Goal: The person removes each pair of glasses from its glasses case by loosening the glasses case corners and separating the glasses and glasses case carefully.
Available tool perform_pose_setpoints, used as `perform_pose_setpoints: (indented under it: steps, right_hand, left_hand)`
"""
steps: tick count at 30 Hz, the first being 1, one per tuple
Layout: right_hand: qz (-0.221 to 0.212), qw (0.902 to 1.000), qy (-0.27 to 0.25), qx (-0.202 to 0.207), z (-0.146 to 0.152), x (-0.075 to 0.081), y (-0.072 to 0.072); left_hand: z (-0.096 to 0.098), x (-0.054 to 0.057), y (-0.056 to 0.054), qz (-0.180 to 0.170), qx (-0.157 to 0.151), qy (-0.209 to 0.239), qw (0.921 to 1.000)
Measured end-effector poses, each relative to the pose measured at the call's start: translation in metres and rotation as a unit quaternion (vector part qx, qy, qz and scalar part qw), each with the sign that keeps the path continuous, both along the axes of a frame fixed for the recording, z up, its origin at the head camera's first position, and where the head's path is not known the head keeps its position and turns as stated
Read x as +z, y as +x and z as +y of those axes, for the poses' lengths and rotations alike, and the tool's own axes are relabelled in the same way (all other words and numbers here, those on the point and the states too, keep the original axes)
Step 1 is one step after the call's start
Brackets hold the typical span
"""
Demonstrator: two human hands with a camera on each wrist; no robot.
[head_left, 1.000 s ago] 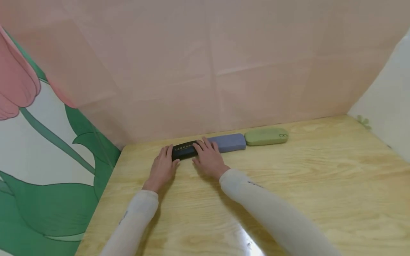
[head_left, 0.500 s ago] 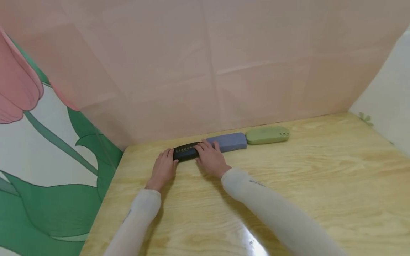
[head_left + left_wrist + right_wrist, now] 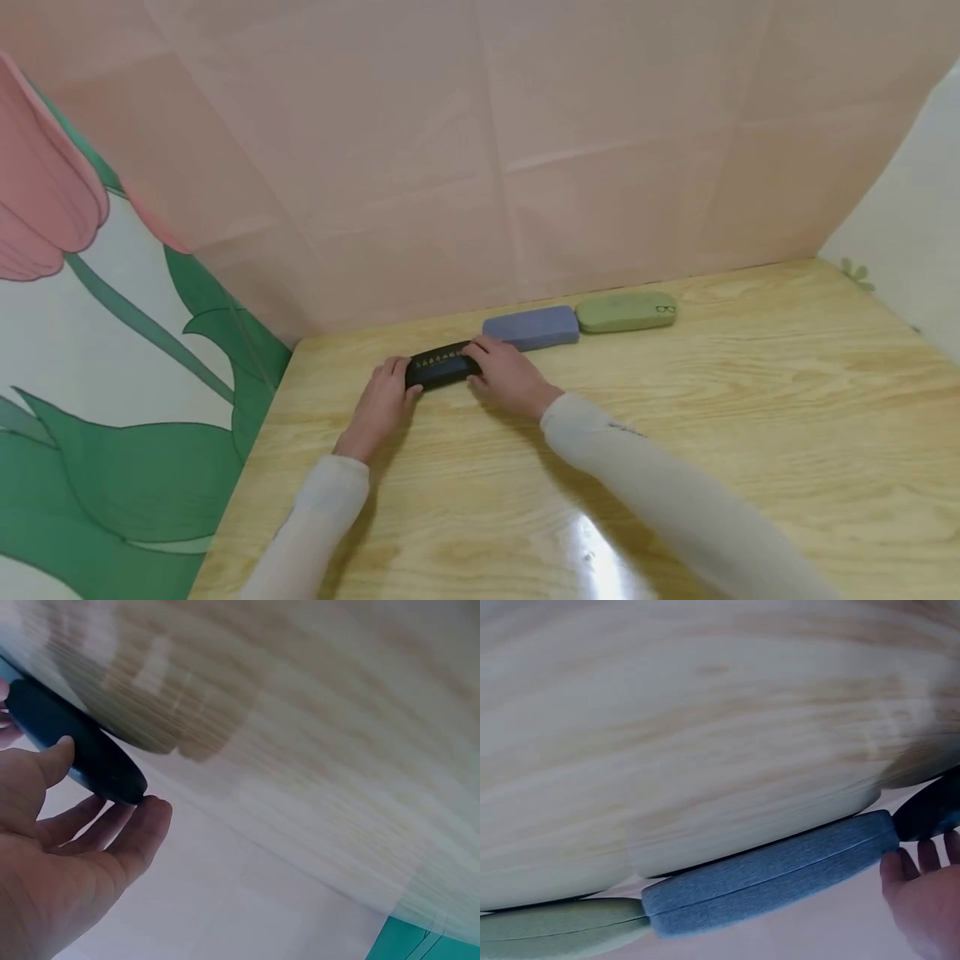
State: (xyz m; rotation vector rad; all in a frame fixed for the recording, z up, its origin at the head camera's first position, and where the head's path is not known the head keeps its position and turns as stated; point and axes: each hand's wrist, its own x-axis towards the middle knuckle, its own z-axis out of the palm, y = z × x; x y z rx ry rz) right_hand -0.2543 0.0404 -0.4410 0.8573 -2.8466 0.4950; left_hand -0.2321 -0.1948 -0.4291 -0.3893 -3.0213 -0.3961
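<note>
A black glasses case [image 3: 441, 372] with a line of gold lettering on its lid lies across between my two hands. My left hand [image 3: 378, 404] grips its left end; in the left wrist view the thumb presses one long side of the black case [image 3: 82, 746] and the fingers curl at the other. At the right end, my right hand [image 3: 510, 375] grips with fingers over the top and thumb at the near side. Close behind that hand sits a blue fabric-covered glasses case [image 3: 542, 325], whose near left corner it hides. In the right wrist view the blue case [image 3: 769, 874] stands close to the black one.
A green glasses case [image 3: 621, 312] with a small glasses drawing lies end to end with the blue one. Both are near the back edge of the wood-grain table [image 3: 712, 433]. A pink sheet [image 3: 375, 167] hangs behind, and a tulip-patterned panel [image 3: 127, 342] stands at the left.
The black case has come slightly toward me and to the right with both hands on it. More of the blue case's left end shows now. Blue and green cases stay in place.
</note>
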Motion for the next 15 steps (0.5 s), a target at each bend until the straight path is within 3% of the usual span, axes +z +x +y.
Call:
perform_pose_setpoints:
  steps: [8,15]
  right_hand:
    - [-0.015,0.9995,0.013,0.027,0.010,0.002,0.009]
    - [0.022,0.9980,0.015,0.058,0.016,0.002,0.016]
  left_hand:
    - [0.002,0.001,0.013,-0.010,-0.008,0.004,0.9999]
    - [0.003,0.003,0.023,-0.005,-0.015,0.007,0.9999]
